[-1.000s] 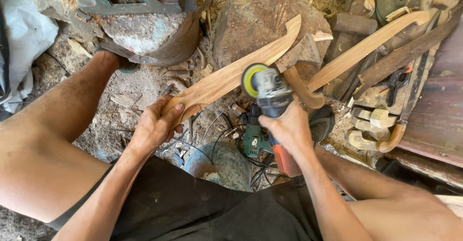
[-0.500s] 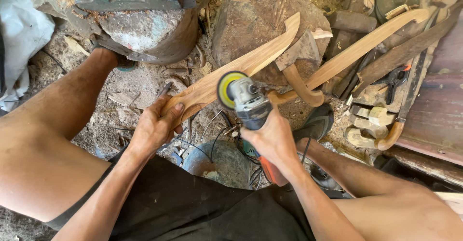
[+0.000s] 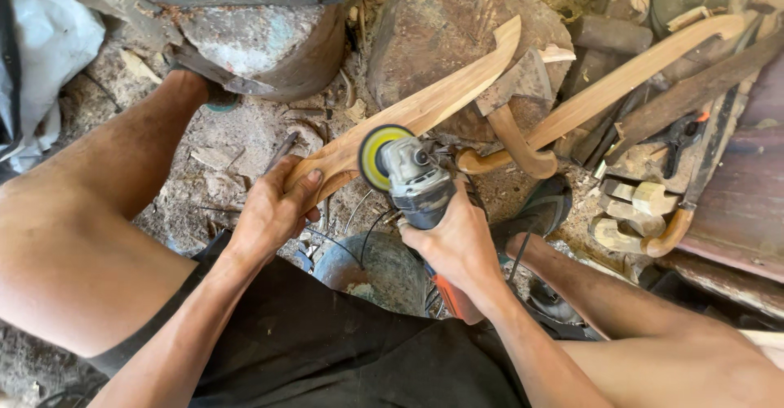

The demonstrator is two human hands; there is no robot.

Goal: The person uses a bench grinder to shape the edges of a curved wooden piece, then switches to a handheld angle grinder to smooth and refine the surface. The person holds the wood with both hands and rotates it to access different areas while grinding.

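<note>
My left hand grips the near end of a long curved wooden piece that slants up to the right and rests on a big tree stump. My right hand holds an angle grinder with a grey head, an orange rear handle and a yellow-green sanding disc. The disc touches the lower edge of the wooden piece, close to my left hand. My bare legs frame the work on both sides.
A hatchet with a curved wooden handle leans on the stump. A second carved wooden piece lies at the right among offcuts and dark planks. A rusty metal base stands at the back left. A grey round container sits between my legs.
The grinder has moved left along the wooden piece toward my left hand, the disc now near the piece's lower end. My left hand has kept its grip.
</note>
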